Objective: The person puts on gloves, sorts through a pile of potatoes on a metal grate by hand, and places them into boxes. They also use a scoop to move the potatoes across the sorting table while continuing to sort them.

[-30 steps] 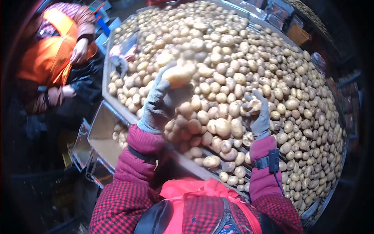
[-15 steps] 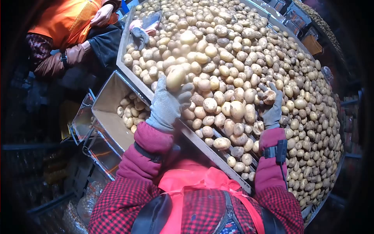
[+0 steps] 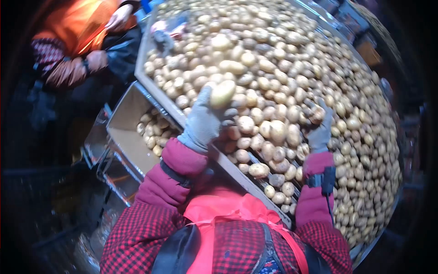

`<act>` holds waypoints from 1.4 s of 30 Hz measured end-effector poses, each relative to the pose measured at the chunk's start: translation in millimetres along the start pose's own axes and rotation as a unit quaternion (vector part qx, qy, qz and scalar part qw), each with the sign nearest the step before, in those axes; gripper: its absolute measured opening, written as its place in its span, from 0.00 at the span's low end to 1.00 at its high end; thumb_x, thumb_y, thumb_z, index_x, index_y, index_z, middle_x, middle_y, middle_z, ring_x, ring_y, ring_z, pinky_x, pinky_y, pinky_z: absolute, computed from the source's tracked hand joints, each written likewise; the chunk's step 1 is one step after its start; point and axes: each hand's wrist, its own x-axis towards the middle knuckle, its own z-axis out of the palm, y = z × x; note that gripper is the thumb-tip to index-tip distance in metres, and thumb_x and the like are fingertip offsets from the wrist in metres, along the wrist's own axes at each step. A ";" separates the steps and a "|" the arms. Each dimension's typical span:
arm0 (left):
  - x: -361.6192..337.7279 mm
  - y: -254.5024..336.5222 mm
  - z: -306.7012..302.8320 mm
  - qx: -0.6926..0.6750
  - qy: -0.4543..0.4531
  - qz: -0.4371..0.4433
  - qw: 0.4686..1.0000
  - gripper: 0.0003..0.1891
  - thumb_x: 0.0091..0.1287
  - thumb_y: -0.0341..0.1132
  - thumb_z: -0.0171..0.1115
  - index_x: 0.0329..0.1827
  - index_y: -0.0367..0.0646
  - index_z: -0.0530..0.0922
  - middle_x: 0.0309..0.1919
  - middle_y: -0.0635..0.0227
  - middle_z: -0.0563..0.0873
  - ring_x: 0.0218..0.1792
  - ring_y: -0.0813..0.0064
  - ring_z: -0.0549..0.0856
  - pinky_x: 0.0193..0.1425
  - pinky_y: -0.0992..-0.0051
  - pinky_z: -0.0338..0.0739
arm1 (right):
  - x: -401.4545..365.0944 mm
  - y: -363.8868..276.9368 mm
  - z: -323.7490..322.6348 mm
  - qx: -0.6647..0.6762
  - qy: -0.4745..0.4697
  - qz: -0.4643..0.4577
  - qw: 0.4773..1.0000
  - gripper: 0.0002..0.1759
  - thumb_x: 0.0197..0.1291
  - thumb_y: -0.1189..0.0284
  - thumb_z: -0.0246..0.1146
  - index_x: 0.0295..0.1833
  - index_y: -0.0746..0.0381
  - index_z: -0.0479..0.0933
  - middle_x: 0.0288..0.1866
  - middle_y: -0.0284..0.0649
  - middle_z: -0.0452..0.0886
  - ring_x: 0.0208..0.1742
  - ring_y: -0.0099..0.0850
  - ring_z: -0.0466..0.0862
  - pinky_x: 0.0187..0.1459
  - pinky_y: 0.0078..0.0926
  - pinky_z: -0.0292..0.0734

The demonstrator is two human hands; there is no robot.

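Observation:
My left hand, in a grey work glove, is closed around a large pale potato above the near left edge of the sorting table. On the right, my gloved right hand grips a brownish potato with a rough, broken-looking surface. Loose potatoes of many sizes lie heaped beneath and around both hands. Dark slats show through between the potatoes near the table's front edge.
A cardboard-lined box with potatoes in it stands against the table rim at left. Pink and grey gloves lie on the heap at the far left corner. Beyond that corner, a person in an orange vest stands with hands near the body.
My left hand has moved a little to the right with the pale potato still held. My right hand stays nearly in place around the brownish potato.

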 end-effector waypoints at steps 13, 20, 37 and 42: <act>-164.2 -9.3 -89.8 0.095 0.183 0.147 0.967 0.29 0.84 0.49 0.50 0.81 0.46 0.63 0.62 0.59 0.82 0.51 0.69 0.87 0.52 0.69 0.85 | 0.4 -5.3 -0.8 -0.187 -0.087 -0.137 0.969 0.32 0.71 0.76 0.58 0.80 0.63 0.62 0.77 0.55 0.70 0.69 0.42 0.78 0.62 0.36 0.82; -213.4 6.8 -146.0 0.048 0.091 0.150 0.983 0.24 0.84 0.35 0.49 0.82 0.51 0.65 0.49 0.57 0.87 0.44 0.72 0.89 0.46 0.71 0.86 | -54.8 -20.0 133.0 -0.164 -0.098 0.058 0.980 0.37 0.77 0.44 0.49 0.76 0.62 0.68 0.64 0.51 0.81 0.38 0.26 0.84 0.23 0.13 0.73; -422.4 -54.8 -210.1 -0.144 0.478 0.434 0.750 0.28 0.82 0.58 0.46 0.71 0.49 0.75 0.46 0.62 0.88 0.41 0.68 0.87 0.43 0.67 0.84 | -259.2 203.6 369.8 -0.096 -0.457 0.601 0.648 0.33 0.75 0.40 0.53 0.75 0.49 0.71 0.66 0.42 0.81 0.53 0.41 0.85 0.47 0.36 0.84; -503.5 -118.8 -224.8 -0.171 0.499 0.575 0.625 0.27 0.80 0.55 0.49 0.75 0.51 0.71 0.58 0.54 0.83 0.52 0.62 0.83 0.55 0.63 0.81 | -299.5 248.8 366.7 -0.167 -0.748 0.259 0.588 0.26 0.80 0.54 0.54 0.75 0.53 0.70 0.53 0.36 0.80 0.51 0.35 0.83 0.45 0.32 0.80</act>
